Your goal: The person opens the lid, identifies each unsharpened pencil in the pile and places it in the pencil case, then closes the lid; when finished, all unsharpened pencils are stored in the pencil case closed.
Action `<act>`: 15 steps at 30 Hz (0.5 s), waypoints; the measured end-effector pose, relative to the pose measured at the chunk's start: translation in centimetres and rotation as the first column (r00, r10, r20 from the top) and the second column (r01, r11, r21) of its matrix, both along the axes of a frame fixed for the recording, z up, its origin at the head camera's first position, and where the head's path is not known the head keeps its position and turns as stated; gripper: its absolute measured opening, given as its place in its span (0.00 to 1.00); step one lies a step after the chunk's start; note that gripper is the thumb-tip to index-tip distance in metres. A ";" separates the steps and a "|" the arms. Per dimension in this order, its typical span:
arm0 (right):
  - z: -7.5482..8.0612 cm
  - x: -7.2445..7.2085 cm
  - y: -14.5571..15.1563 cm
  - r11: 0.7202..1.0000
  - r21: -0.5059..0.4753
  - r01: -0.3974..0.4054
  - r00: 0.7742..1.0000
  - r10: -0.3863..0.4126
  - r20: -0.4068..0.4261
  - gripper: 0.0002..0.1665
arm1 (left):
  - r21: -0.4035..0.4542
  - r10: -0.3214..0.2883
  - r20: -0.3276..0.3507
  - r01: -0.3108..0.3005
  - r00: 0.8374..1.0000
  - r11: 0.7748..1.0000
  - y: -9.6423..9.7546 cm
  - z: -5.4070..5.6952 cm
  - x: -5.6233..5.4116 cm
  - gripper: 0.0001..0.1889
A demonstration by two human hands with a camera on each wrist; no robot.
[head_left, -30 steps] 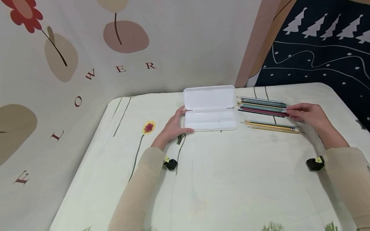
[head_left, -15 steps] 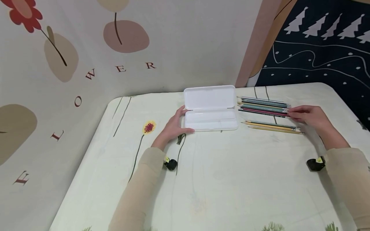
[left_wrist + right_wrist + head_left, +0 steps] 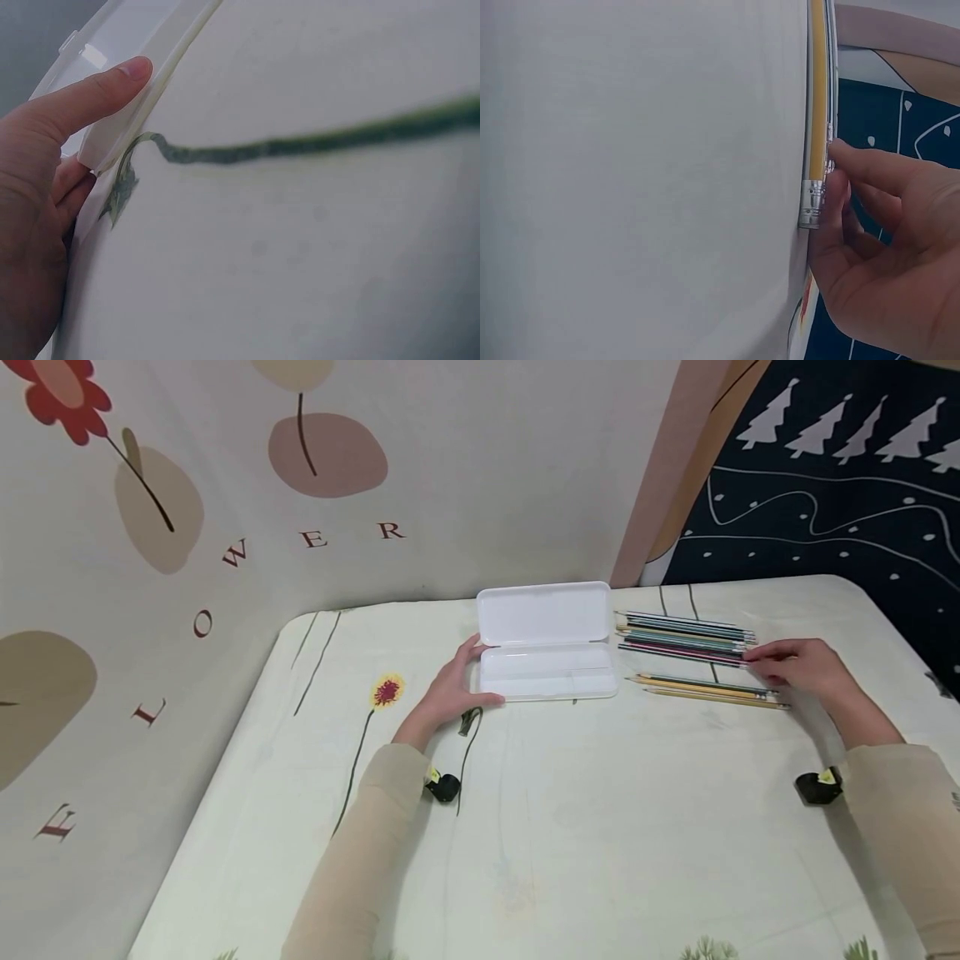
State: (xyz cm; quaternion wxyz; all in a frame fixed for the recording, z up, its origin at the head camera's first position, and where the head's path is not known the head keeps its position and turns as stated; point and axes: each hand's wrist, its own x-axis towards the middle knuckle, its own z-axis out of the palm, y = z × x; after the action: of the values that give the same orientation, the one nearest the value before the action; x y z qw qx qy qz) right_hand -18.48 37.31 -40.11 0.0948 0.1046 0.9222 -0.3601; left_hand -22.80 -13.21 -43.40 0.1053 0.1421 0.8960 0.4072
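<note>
White rectangular plastic case: gripped by left hand's fingers.
Slim dark pencil: pinched by right hand's fingers; crowded neighbouring pencils might be dragged.

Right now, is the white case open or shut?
Open: the white case has its lid folded back, inside exposed.

Left arm and right arm reach forward. Left hand grips, thumb spread wide from its fingers; right hand pinches, thumb and forefinger tips close together.
</note>
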 end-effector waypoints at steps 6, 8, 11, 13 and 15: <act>0.1 0.0 -0.3 0.996 0.065 -0.055 0.998 0.056 -0.009 0.24 | 0.001 0.000 -0.002 0.000 1.000 1.000 0.0 0.1 0.0 0.60; 0.0 0.0 -0.3 0.995 0.068 -0.070 0.997 0.071 -0.009 0.24 | -0.001 -0.002 -0.003 0.002 1.000 1.000 0.0 0.1 0.0 0.60; 0.0 0.0 -0.3 0.994 0.062 -0.089 0.996 0.089 -0.004 0.22 | -0.001 -0.002 -0.001 0.002 1.000 1.000 0.0 0.1 0.0 0.60; 0.0 0.0 -0.2 0.993 0.067 -0.102 0.995 0.102 0.000 0.22 | -0.003 -0.003 0.002 0.003 1.000 1.000 0.0 0.1 0.0 0.60; 0.0 0.0 -0.1 0.992 0.070 -0.108 0.994 0.107 0.008 0.22 | -0.002 -0.002 0.004 0.002 1.000 1.000 0.0 0.0 0.0 0.60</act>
State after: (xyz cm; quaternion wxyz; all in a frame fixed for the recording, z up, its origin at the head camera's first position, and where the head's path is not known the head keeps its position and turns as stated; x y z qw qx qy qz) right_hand -18.46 37.18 -40.06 0.1121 0.0587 0.9384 -0.3214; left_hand -22.82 -13.22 -43.39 0.1075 0.1420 0.8962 0.4064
